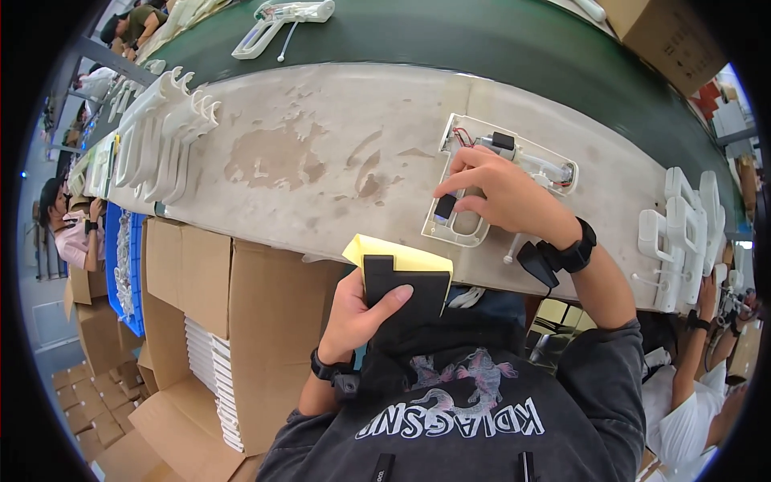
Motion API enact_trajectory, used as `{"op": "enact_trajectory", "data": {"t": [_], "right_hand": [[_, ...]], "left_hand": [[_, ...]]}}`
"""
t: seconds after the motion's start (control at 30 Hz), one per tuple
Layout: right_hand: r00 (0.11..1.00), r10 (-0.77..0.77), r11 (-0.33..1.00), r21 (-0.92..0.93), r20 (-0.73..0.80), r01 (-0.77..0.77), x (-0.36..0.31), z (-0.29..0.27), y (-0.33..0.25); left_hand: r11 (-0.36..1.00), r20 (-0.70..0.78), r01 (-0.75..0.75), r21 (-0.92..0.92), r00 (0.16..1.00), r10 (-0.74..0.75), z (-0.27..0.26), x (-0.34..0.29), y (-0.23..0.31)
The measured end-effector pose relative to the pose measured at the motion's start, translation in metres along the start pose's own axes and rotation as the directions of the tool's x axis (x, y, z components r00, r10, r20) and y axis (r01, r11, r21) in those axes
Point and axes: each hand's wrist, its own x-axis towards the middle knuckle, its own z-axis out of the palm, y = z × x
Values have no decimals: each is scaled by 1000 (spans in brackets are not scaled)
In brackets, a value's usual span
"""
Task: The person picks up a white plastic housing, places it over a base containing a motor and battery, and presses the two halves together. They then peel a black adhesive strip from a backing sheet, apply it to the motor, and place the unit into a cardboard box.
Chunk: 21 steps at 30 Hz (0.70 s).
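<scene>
My left hand (351, 315) grips a stack of black foam-like pads (427, 299) on yellow backing paper (401, 249), thumb on top, just off the table's near edge. My right hand (514, 193) reaches over an open white plastic housing (460, 238) lying on the table. Its thumb and index finger close round a small black pad (445, 206) at the housing's handle part. Another black pad (503, 140) sits higher up on the housing, near red wires (461, 135) and a clear tube-like part (550, 170). My fingers partly cover the housing's middle.
White housing shells stand in a row (165, 145) at the left and another group (683, 233) at the right. A green conveyor belt (385, 36) carries a white handled unit (281, 22). Below left are a cardboard box (277, 337) and a blue crate (124, 273). Co-workers sit on both sides.
</scene>
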Motion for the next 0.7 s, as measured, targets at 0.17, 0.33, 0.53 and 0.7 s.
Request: {"op": "enact_trajectory", "data": {"t": [0.17,0.33,0.53,0.7], "right_hand": [[999,3,1000,-12,-41,-3,-4,4,2],[976,151,983,129,-155,-132,-33,-8,-10],[915,258,965,129,-309,-228,-80,-20,-8],[865,152,987,32,-477,-156,-87,-29,11]], "left_hand": [[1000,-23,-15,5,1000,15,-6,0,-1],[998,-71,-55,-43,996,52,-18,1,1],[970,-249,-233,-65,945,211,-36,34,57],[950,-165,-214,228,953,255,-44,145,107]]}}
